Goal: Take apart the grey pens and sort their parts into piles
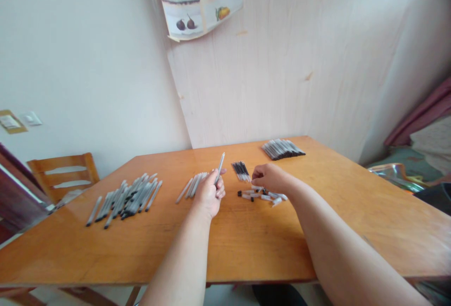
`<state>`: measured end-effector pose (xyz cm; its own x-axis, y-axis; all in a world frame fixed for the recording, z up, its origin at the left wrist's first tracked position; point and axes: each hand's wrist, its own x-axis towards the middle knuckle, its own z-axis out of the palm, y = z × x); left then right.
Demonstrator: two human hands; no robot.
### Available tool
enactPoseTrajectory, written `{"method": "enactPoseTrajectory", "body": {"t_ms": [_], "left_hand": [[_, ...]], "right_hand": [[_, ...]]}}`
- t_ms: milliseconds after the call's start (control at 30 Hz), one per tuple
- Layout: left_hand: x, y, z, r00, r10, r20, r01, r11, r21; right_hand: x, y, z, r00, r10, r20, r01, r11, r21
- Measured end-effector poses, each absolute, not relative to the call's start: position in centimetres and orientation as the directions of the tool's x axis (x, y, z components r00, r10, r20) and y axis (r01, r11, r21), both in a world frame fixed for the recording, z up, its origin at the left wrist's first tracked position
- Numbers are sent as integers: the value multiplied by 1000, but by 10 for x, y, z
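My left hand point(210, 193) is closed around a slim pen point(220, 165), which points up and away with its tip free. Just beyond and left of that hand lies a row of pale pen barrels point(190, 186), partly hidden by it. My right hand point(268, 177) reaches over a loose pile of short pen caps point(265, 196), white and black. Its fingers are curled down at the pile's far edge, and what is between them is hidden. Beside these fingertips lies a small bundle of thin black-and-white sticks point(241, 171).
A large heap of black-ended pens point(128, 198) covers part of the table's left side. At the back right is a neat row of pens point(283, 149). The wooden table point(246, 249) meets a pale wall panel; a chair point(65, 174) stands at the left.
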<state>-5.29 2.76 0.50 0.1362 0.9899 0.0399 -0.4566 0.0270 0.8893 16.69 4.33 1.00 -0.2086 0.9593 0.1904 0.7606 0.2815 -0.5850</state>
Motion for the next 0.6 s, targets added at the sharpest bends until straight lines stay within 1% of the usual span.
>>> {"method": "enactPoseTrajectory", "body": {"t_ms": [100, 167, 233, 300, 367, 467, 533, 600], "left_hand": [[-54, 29, 5, 153, 988, 13, -479, 62, 876], [-54, 29, 6, 153, 988, -2, -491, 78, 868], [-54, 28, 7, 141, 990, -15, -501, 84, 861], [-53, 28, 8, 117, 993, -25, -514, 82, 854], [-52, 29, 8, 80, 996, -34, -524, 71, 848], [-52, 30, 7, 33, 998, -44, -516, 55, 855], [-51, 30, 7, 24, 999, -36, -502, 43, 864], [-51, 30, 7, 20, 1000, -15, -486, 23, 874]], "right_hand": [[169, 41, 5, -228, 969, 90, 762, 235, -603], [169, 40, 5, -227, 972, 67, 769, 221, -599], [167, 39, 7, -211, 972, 100, 787, 230, -573], [162, 37, 12, -181, 968, 171, 799, 246, -549], [154, 33, 17, -163, 956, 246, 787, 276, -552], [135, 24, 22, -178, 939, 296, 707, 331, -625], [123, 18, 22, -202, 945, 257, 616, 327, -717], [113, 14, 20, -237, 953, 189, 486, 285, -826]]}}
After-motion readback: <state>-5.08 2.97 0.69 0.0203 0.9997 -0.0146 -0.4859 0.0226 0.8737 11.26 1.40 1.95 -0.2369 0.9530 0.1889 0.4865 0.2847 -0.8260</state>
